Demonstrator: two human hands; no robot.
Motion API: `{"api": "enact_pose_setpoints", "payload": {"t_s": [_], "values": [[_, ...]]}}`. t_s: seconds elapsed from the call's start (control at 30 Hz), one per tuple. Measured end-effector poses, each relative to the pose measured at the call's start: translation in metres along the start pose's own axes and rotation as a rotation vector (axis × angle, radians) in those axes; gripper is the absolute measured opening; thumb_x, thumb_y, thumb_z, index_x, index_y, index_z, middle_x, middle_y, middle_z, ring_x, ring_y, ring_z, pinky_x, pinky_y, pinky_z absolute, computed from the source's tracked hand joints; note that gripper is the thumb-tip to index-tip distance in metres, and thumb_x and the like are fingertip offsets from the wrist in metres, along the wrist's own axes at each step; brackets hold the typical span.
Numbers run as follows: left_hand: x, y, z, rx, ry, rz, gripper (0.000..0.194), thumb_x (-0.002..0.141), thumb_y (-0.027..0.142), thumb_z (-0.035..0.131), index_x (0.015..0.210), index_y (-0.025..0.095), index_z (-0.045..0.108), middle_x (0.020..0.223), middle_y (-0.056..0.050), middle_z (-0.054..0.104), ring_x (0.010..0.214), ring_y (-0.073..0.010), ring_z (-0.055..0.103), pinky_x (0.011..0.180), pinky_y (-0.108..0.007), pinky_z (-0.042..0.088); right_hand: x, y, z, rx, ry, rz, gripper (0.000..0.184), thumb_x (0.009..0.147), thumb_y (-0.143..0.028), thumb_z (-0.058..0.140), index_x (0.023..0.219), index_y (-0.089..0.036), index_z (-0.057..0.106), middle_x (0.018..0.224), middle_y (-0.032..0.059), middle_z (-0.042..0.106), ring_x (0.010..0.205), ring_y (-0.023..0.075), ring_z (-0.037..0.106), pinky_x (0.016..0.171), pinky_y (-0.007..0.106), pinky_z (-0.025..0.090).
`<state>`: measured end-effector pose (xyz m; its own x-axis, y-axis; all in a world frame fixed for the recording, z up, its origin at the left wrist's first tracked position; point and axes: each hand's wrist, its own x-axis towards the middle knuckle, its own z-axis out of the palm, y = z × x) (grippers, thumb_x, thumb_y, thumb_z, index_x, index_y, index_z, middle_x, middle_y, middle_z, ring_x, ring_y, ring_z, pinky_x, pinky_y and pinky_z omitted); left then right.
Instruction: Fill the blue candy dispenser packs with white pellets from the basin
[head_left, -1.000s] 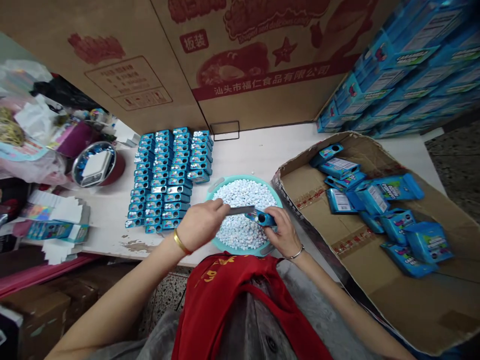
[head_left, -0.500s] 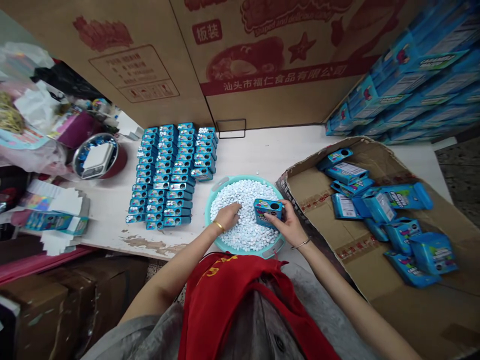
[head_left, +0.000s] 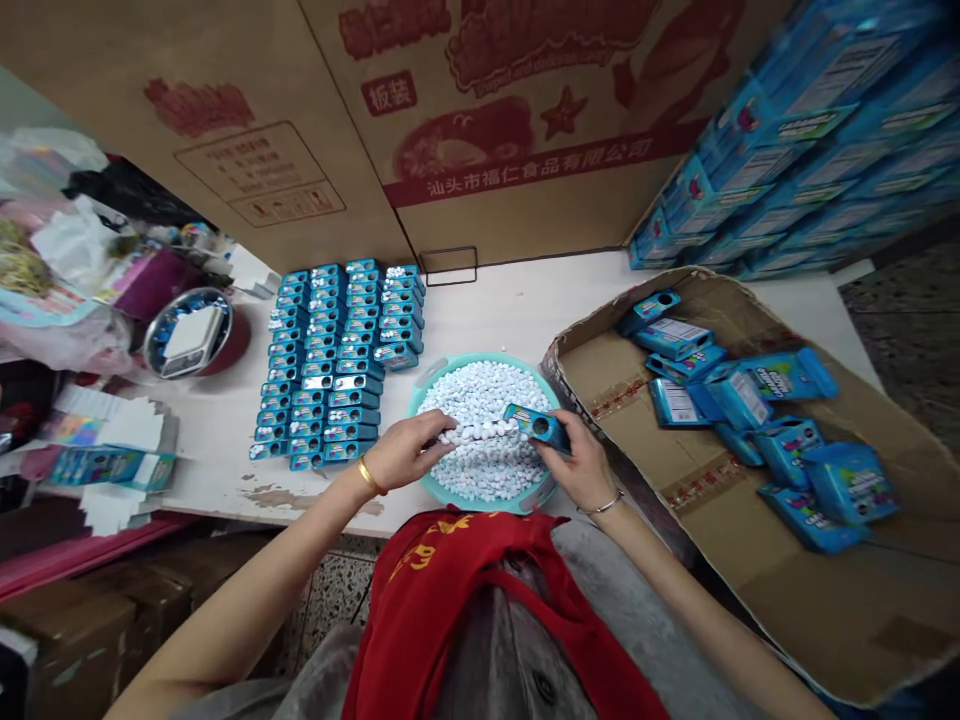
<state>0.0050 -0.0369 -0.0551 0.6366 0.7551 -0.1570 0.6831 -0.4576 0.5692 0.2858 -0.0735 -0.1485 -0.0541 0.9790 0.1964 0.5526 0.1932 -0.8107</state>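
Observation:
My left hand [head_left: 409,452] is closed on the left end of what looks like a clear scoop [head_left: 480,440], heaped with small white candies. The scoop lies level over the round turquoise basin [head_left: 417,390], which is full of the same white candies [head_left: 487,385]. My right hand [head_left: 581,465] grips a blue candy box [head_left: 538,425], tilted, with a dark round hole in its upper face. The scoop's right end meets or nearly meets the box; whether they touch I cannot tell.
Rows of blue boxes [head_left: 322,370], some with candies at their holes, stand left of the basin. An open carton [head_left: 637,450] on the right holds several blue boxes. Stacked blue packs [head_left: 795,150] and large cartons [head_left: 480,220] line the back. A steel bowl [head_left: 232,340] sits at left.
My left hand has come up out of the candies and moved left, now with the candy-filled scoop showing. The blue box in my right hand has tipped over toward the scoop.

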Motion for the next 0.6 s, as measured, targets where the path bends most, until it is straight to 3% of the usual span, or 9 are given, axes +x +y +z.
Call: {"api": "enact_pose_setpoints", "payload": {"t_s": [0.17,0.3,0.43,0.53,0.6], "values": [[0.017,0.034,-0.026,0.184,-0.137,-0.019,0.020,0.093,0.028,0.045,0.108,0.017,0.054,0.102,-0.007,0.063,0.092,-0.0182,0.061,0.079,-0.029,0.047,0.002,-0.006,0.007,-0.064,-0.041,-0.163,0.034,0.084,-0.025,0.054,0.118,-0.021,0.052,0.107,0.0107,0.065,0.098,0.0263,0.062,0.084,0.041,0.051],[0.032,0.069,-0.041,0.441,-0.295,-0.109,0.019,0.091,0.021,0.045,0.106,0.015,0.055,0.102,-0.009,0.063,0.087,-0.0217,0.063,0.070,-0.032,0.049,0.000,-0.009,0.013,-0.084,-0.061,-0.202,0.038,0.083,-0.020,0.052,0.121,-0.021,0.052,0.110,0.0113,0.065,0.103,0.0272,0.061,0.087,0.044,0.051],[0.040,0.104,-0.047,0.609,-0.347,-0.124,0.020,0.089,0.010,0.041,0.103,0.013,0.055,0.093,-0.010,0.062,0.080,-0.0221,0.064,0.063,-0.031,0.048,-0.001,-0.010,0.018,-0.076,-0.076,-0.214,0.039,0.083,-0.018,0.052,0.122,-0.021,0.051,0.111,0.0110,0.065,0.104,0.0268,0.060,0.090,0.044,0.051],[0.040,0.115,-0.049,0.643,-0.351,-0.096,0.020,0.091,0.009,0.038,0.098,0.014,0.057,0.091,-0.010,0.061,0.083,-0.0226,0.063,0.063,-0.031,0.048,-0.002,-0.009,0.020,-0.069,-0.062,-0.231,0.040,0.082,-0.017,0.052,0.122,-0.020,0.050,0.113,0.0115,0.065,0.105,0.0270,0.060,0.091,0.045,0.051],[0.036,0.106,-0.050,0.627,-0.310,-0.108,0.020,0.092,0.012,0.038,0.098,0.015,0.057,0.092,-0.010,0.061,0.086,-0.0227,0.062,0.064,-0.031,0.048,-0.002,-0.007,0.020,-0.062,-0.049,-0.234,0.041,0.082,-0.016,0.052,0.122,-0.020,0.050,0.113,0.0115,0.065,0.105,0.0271,0.060,0.091,0.045,0.050]]}}
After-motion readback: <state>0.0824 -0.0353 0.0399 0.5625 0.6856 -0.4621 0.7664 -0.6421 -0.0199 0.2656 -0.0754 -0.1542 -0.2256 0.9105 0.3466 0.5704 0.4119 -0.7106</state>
